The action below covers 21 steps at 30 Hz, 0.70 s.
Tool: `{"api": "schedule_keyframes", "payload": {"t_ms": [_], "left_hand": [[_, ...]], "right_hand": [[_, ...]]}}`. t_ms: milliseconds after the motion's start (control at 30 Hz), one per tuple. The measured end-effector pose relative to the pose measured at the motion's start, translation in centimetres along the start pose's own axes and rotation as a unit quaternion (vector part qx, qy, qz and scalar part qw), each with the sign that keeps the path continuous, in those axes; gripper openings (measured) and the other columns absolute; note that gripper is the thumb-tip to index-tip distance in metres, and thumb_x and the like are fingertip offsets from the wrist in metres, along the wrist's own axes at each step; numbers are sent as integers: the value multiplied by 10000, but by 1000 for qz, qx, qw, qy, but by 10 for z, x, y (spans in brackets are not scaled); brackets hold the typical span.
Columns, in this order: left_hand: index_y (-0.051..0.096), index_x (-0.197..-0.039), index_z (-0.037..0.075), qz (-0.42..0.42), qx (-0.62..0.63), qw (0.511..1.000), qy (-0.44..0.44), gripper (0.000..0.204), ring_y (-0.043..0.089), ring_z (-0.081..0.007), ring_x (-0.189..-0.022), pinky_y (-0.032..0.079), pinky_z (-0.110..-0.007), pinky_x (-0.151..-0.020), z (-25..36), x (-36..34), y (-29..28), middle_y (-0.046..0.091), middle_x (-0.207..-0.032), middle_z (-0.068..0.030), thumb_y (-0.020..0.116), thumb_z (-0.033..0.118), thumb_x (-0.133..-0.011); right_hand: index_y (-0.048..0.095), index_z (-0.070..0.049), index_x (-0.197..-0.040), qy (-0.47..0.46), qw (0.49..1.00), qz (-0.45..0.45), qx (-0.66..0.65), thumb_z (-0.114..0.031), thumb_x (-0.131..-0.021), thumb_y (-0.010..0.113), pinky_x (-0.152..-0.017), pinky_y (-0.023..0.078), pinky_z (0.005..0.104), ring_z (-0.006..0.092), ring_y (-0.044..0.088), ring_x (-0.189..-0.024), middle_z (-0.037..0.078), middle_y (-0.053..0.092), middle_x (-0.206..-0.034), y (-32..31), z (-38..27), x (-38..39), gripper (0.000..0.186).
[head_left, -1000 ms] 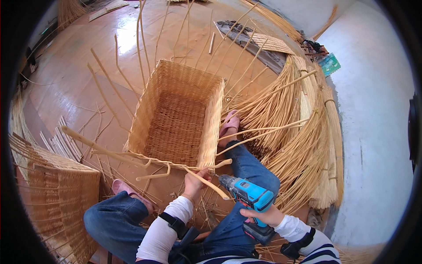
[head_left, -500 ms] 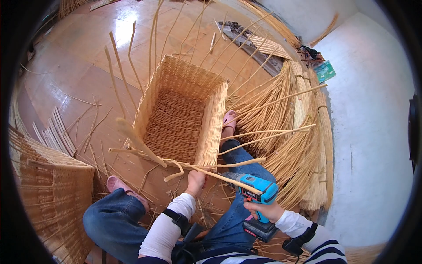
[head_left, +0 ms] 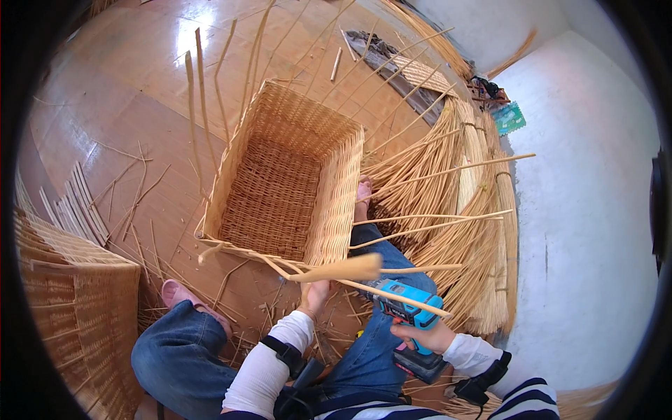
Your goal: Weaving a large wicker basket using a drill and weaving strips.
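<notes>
My right hand (head_left: 435,337) is wrapped round the grip of a blue cordless drill (head_left: 409,294), its nose pointing left toward the near wall of a rectangular wicker basket (head_left: 336,203). A long willow rod (head_left: 399,295) crosses above the drill and partly hides its front end. My left hand (head_left: 316,297) grips the basket's near rim close to the right corner; its fingertips are hidden. Over that hand, a thick-looking rod (head_left: 343,268) sticks up and points right. Other rods (head_left: 192,105) rise or spread from the rim.
A second woven basket (head_left: 91,315) stands at the left. Bundles of willow rods (head_left: 448,231) lie along the right wall. Loose sticks (head_left: 84,203) and offcuts litter the floor. Pink shoes (head_left: 189,297) and my jeans-clad legs (head_left: 182,357) are beside the basket.
The near rod has swung from pointing up-left to pointing right, over my left hand. The basket has shifted slightly in view. Both hands keep their holds.
</notes>
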<state>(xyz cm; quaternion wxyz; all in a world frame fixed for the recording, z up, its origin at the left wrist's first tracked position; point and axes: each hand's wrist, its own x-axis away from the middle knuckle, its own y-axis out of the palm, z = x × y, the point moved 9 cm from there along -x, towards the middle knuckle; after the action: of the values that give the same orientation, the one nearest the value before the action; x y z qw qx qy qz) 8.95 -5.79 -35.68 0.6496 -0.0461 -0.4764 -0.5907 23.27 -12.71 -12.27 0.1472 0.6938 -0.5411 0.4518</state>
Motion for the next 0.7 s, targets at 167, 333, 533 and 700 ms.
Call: {"api": "schedule_keyframes", "payload": {"t_ms": [167, 333, 533, 700], "left_hand": [[718, -913, 27, -28, -64, 995, 65, 175, 435, -83, -469, 303, -257, -400, 9, 0, 4, 530, -632, 27, 653, 190, -909], [679, -811, 53, 9, -89, 995, 46, 192, 472, -76, -544, 355, -262, -455, 9, 2, -1, 565, -678, 28, 713, 230, -878], [698, -880, 29, 10, -136, 990, 30, 207, 456, -65, -628, 359, -255, -527, 13, 6, -2, 564, -732, 38, 719, 235, -883], [687, -870, 33, 1, -99, 995, 33, 215, 435, -67, -606, 333, -263, -512, 16, 7, 0, 550, -718, 45, 709, 246, -888]], "right_hand": [[612, -36, -1011, -13, 999, -36, -1, -213, -894, 720, -467, 455, 257, 96, 527, -506, 19, 591, -724, 6, -10, -7, 238], [620, -33, -989, -39, 999, -26, -15, -165, -860, 758, -451, 439, 250, 94, 537, -509, 14, 610, -734, 3, -20, -4, 230], [629, -32, -951, -2, 1000, -19, 18, -174, -881, 735, -447, 432, 249, 88, 538, -506, 7, 599, -685, 4, -20, 3, 191], [626, -34, -915, 12, 1000, -8, -15, -181, -892, 724, -446, 426, 245, 86, 529, -493, 3, 585, -650, 1, -17, 7, 179]]}}
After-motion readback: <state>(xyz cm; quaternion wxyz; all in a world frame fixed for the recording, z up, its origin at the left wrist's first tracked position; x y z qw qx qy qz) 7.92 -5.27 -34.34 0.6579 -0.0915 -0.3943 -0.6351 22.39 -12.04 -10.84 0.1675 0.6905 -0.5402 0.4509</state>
